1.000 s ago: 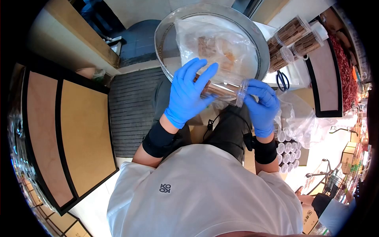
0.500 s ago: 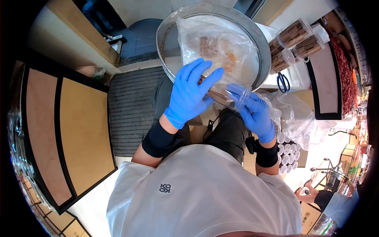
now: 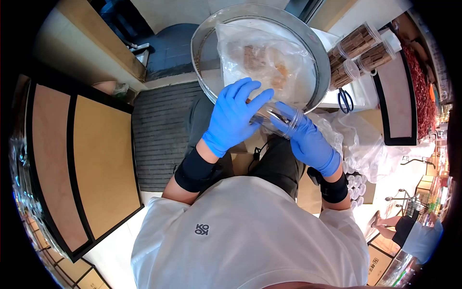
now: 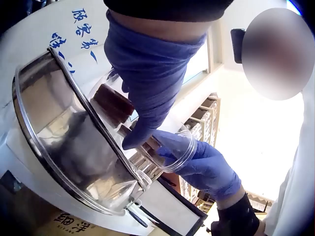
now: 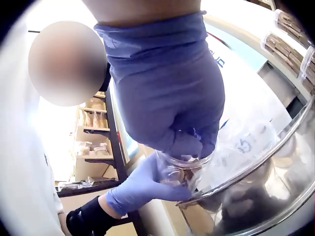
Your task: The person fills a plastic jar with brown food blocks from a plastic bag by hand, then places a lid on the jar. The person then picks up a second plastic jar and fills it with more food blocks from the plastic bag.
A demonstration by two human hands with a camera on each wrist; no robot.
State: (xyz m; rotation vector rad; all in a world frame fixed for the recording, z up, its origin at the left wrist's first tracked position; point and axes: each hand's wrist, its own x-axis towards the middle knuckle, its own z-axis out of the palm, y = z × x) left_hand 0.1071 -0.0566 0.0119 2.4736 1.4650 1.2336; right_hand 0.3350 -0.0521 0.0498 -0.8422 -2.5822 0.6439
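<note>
My left hand (image 3: 231, 115), in a blue glove, grips a clear plastic jar (image 3: 270, 114) around its body near the bottom end. The jar lies tilted, its open mouth toward my right hand. Brown flat pieces (image 4: 112, 105) show through its wall in the left wrist view. My right hand (image 3: 313, 144), also blue-gloved, has its fingers reaching in through the mouth, with several fingers visible through the clear wall. In the right wrist view the jar's rim (image 5: 189, 162) surrounds those fingers. Both hands are just in front of a large round metal-rimmed pan (image 3: 196, 58).
A clear plastic bag (image 3: 262, 53) with brown crumbs lies in the pan. Filled jars (image 3: 356, 41) lie at the upper right, above dark scissors (image 3: 345, 99). Plastic wrap (image 3: 361, 139) and upright jars (image 3: 355, 188) are at the right. Another person (image 3: 418, 236) stands farther off.
My right hand has gone from the jar's rim to inside its mouth, its forearm swinging outward to the right. The left hand keeps its grip, and the jar has shifted slightly downward.
</note>
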